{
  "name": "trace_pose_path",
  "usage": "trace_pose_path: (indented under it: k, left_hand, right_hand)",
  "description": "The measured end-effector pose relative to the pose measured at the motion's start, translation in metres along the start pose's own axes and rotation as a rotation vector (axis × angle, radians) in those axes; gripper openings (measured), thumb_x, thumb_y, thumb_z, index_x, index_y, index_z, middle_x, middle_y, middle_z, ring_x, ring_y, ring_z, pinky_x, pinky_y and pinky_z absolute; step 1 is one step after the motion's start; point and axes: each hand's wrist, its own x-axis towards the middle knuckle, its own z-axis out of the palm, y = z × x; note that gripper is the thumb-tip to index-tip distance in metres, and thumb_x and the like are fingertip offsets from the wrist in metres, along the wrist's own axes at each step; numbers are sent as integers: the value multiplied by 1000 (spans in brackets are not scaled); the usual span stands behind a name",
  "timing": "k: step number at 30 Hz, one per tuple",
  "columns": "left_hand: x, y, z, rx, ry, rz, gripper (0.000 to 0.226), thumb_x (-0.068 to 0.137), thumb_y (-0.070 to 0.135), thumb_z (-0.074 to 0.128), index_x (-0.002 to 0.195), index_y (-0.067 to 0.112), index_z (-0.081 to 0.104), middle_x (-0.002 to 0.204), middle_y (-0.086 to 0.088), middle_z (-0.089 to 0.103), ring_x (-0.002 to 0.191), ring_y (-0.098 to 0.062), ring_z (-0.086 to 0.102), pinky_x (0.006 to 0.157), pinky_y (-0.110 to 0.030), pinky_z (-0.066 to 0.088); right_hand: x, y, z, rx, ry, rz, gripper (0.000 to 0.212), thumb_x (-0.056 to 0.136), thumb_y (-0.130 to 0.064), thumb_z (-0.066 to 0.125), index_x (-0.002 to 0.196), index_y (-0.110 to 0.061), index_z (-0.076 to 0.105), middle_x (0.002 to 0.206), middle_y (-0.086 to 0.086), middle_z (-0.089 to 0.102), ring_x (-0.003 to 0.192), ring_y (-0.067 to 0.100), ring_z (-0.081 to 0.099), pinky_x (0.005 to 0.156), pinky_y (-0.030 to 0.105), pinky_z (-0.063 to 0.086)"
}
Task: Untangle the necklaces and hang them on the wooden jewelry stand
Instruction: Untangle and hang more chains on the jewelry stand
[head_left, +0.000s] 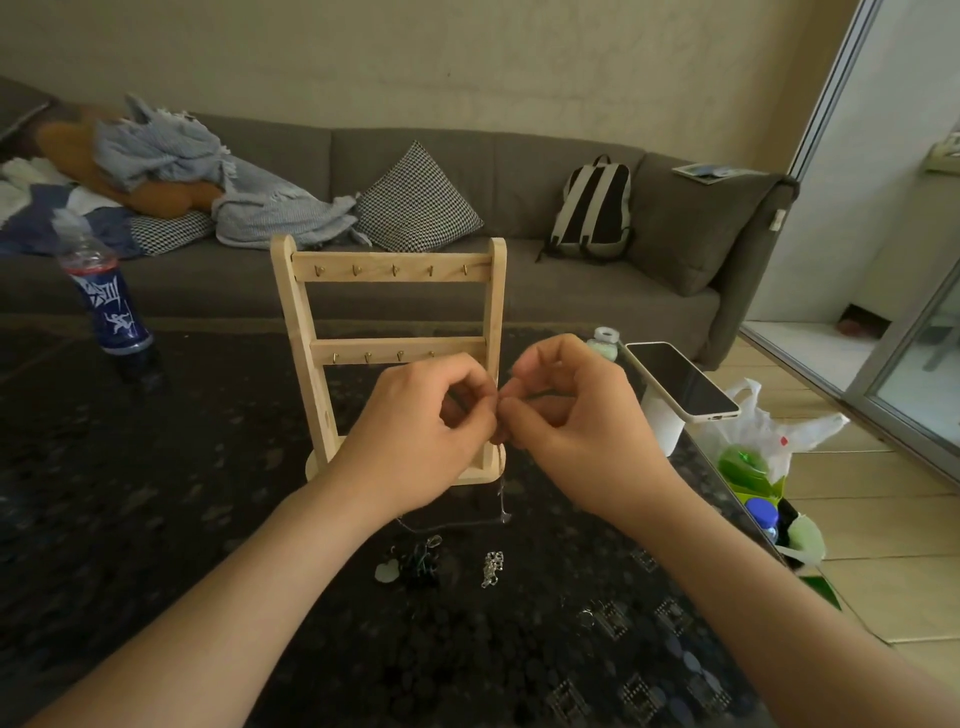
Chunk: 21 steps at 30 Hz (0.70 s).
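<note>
Pinching a thin silver chain necklace (502, 499) with the curled fingertips of the left hand (431, 415) and right hand (566, 410), knuckles nearly touching. Held just in front of the upright pale wooden jewelry stand with brass hooks (387, 273), mid-way across the dark patterned table (156, 519). Dangling from that pinch down to the tabletop. Lying closer to the near edge: a tangled dark necklace with a pale pendant (415, 564), beside a bunched silver chain (492, 569).
</note>
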Motion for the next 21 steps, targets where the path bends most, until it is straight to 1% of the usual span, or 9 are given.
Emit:
trace_pose_path:
  k: [4,7,9,12,14,16,19,20,21]
  left_hand:
    - [1,-3,0,39,12,19,7,98,25,72,93,29,74,82,20,69,84,0,68,71,-11,53]
    - [3,-3,1,42,10,19,6,98,26,72,94,28,75,82,19,70,83,-2,69,71,-14,54]
    - [3,-3,2,46,-4,5,5,99,27,71,96,27,75,83,18,70,83,-2,68,71,-15,55]
    - [2,-3,2,52,-47,-7,5,98,31,67,97,28,71,85,16,67,84,-2,65,69,-15,52]
    - [1,-2,2,75,-75,-3,8,95,35,63,95,28,66,85,14,63,84,-4,61,66,-17,48]
    - [1,-2,1,91,-79,1,10,91,37,62,91,27,64,83,13,61,82,-6,59,64,-19,46]
    - [1,0,-2,66,-12,50,6,88,32,68,86,26,67,76,14,61,79,-7,61,64,-15,46]
    - [1,0,-3,61,7,76,5,87,30,69,85,26,68,75,15,62,79,-6,62,66,-14,47]
    - [1,1,-4,60,17,106,5,87,29,70,85,25,69,76,16,62,80,-6,63,68,-13,48]
  right_hand:
    - [1,1,-1,-86,23,-46,32,93,-2,77,102,-20,52,88,2,77,72,15,78,72,34,65]
    - [3,3,1,-166,7,-99,37,94,-1,72,101,-24,44,88,0,74,73,14,74,67,25,59]
    - [3,4,3,-225,-12,-136,37,96,-1,69,102,-24,40,90,-2,70,75,15,69,64,27,56]
    - [3,5,5,-270,-63,-175,32,99,0,64,105,-19,39,95,0,68,81,16,67,68,35,56]
    - [2,4,6,-297,-106,-192,30,100,3,60,106,-16,38,97,3,67,80,15,65,66,37,54]
    - [3,4,7,-305,-125,-184,30,100,5,58,106,-15,36,97,3,67,79,14,63,66,35,53]
    - [6,3,6,-221,-81,-120,33,99,4,60,103,-18,35,96,4,67,82,13,65,69,30,56]
    - [7,3,6,-173,-67,-89,34,99,3,60,102,-19,34,96,6,69,85,16,67,73,33,58]
    - [7,3,5,-118,-60,-45,35,100,2,61,102,-21,34,98,9,70,88,22,70,76,39,61]
